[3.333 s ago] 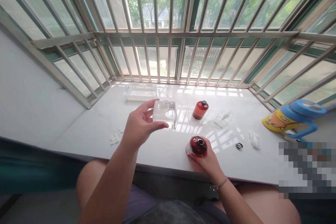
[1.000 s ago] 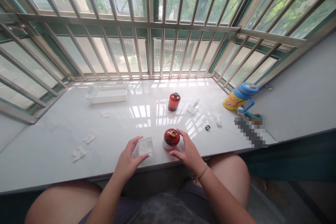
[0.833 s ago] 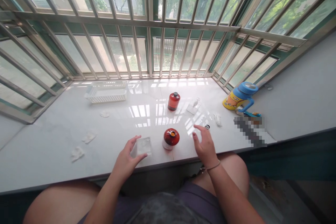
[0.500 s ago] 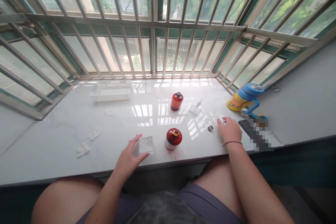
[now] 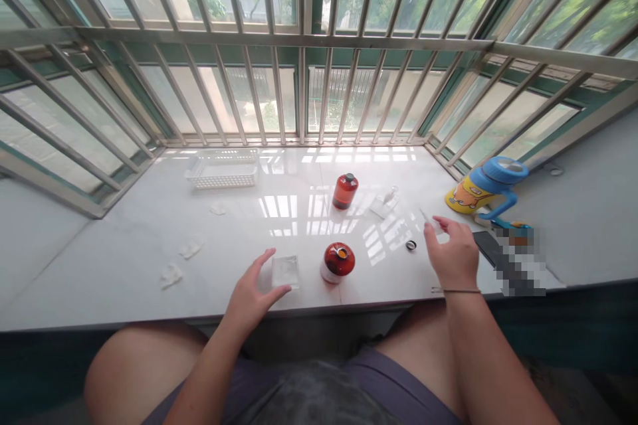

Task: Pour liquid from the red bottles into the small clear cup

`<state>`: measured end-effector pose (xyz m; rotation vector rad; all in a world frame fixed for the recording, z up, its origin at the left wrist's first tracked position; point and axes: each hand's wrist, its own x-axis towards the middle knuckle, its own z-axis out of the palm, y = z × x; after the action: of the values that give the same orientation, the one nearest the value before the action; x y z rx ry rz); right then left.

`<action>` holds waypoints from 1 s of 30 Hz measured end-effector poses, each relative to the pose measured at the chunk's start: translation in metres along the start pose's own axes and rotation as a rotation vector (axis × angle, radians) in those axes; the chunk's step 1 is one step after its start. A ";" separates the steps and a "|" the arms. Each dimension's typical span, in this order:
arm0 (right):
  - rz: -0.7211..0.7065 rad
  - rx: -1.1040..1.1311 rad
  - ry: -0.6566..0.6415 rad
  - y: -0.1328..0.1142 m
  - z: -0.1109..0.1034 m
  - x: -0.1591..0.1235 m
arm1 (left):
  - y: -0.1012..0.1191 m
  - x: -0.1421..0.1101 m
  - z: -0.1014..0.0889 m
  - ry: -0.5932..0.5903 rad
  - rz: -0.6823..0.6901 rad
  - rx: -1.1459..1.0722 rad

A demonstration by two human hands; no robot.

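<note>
Two hands: left hand (image 5: pixel 252 295) cupping clear box (image 5: pixel 286 271), right hand (image 5: pixel 451 254) pinching wipe (image 5: pixel 429 220)

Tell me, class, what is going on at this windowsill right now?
A seated person works at a white sill. The left hand curls around a small clear box resting on the sill. The right hand is raised slightly, pinching a small pale item too small to identify. Between them stands an open red bottle; a small dark cap lies nearby. A capped red bottle stands farther back.
</note>
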<state>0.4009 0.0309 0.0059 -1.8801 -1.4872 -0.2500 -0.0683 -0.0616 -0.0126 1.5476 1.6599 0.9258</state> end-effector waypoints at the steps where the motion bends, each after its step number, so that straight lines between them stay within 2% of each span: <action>1: -0.090 0.114 0.043 -0.020 -0.011 -0.003 | 0.001 0.000 0.001 -0.004 0.005 -0.017; 4: -0.268 0.377 0.039 -0.089 -0.046 -0.022 | 0.001 0.002 0.006 -0.017 0.009 -0.060; 7: -0.420 0.618 -0.159 -0.156 -0.071 -0.054 | -0.002 0.002 0.008 -0.030 0.004 -0.062; 9: -0.499 0.701 -0.331 -0.191 -0.075 -0.077 | -0.003 0.002 0.009 -0.032 0.003 -0.069; 11: -0.565 0.697 -0.429 -0.214 -0.071 -0.096 | -0.004 0.001 0.010 -0.026 0.005 -0.090; 14: -0.595 0.608 -0.494 -0.232 -0.056 -0.110 | -0.003 -0.002 0.010 -0.019 0.009 -0.117; 17: -0.580 0.556 -0.531 -0.239 -0.044 -0.112 | -0.001 -0.003 0.010 -0.032 0.001 -0.121; 25: -0.586 0.467 -0.634 -0.252 -0.033 -0.108 | -0.005 -0.004 0.012 -0.042 -0.008 -0.082; 30: -0.593 0.396 -0.682 -0.259 -0.006 -0.113 | -0.002 -0.004 0.011 -0.056 -0.020 -0.091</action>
<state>0.1310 -0.0392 0.0537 -1.2091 -2.3309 0.4412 -0.0595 -0.0652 -0.0204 1.4805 1.5697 0.9268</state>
